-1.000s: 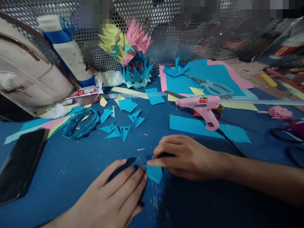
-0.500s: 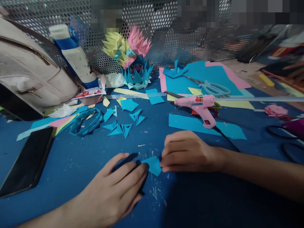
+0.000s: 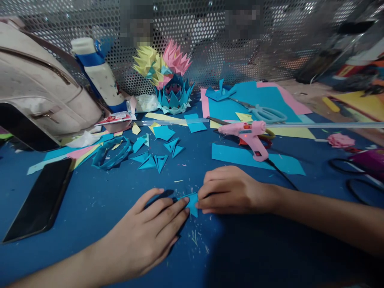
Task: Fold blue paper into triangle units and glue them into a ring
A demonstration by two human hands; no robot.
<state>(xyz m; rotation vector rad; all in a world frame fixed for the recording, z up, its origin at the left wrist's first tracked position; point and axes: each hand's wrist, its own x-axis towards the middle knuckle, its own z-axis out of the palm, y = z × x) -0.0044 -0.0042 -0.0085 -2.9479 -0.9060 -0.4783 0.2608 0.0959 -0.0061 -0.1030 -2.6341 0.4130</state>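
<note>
A small folded piece of blue paper [image 3: 193, 205] lies on the blue tabletop between my hands, partly covered by fingers. My left hand [image 3: 150, 234] is spread open, its middle fingertips pressing on the paper's left part. On the right edge of the paper, my right hand [image 3: 229, 190] is closed with curled fingers; its thumb tip is hidden. Beyond them lie several folded blue paper points [image 3: 153, 161] and a blue paper strip [image 3: 255, 160]. A pink glue gun [image 3: 250, 134] with a lit red light rests behind my right hand.
Light blue scissors [image 3: 265, 114] lie on blue and pink sheets at the back. Folded-paper flowers [image 3: 174, 94] stand near the perforated metal panel [image 3: 198, 48]. To the left are a phone [image 3: 40, 200], a bottle [image 3: 100, 78] and a pale bag [image 3: 39, 88].
My left fingertips have moved right onto the paper and cover more of it. My right hand has shifted slightly left. The paper shows a smaller, narrower shape. The view has tilted slightly.
</note>
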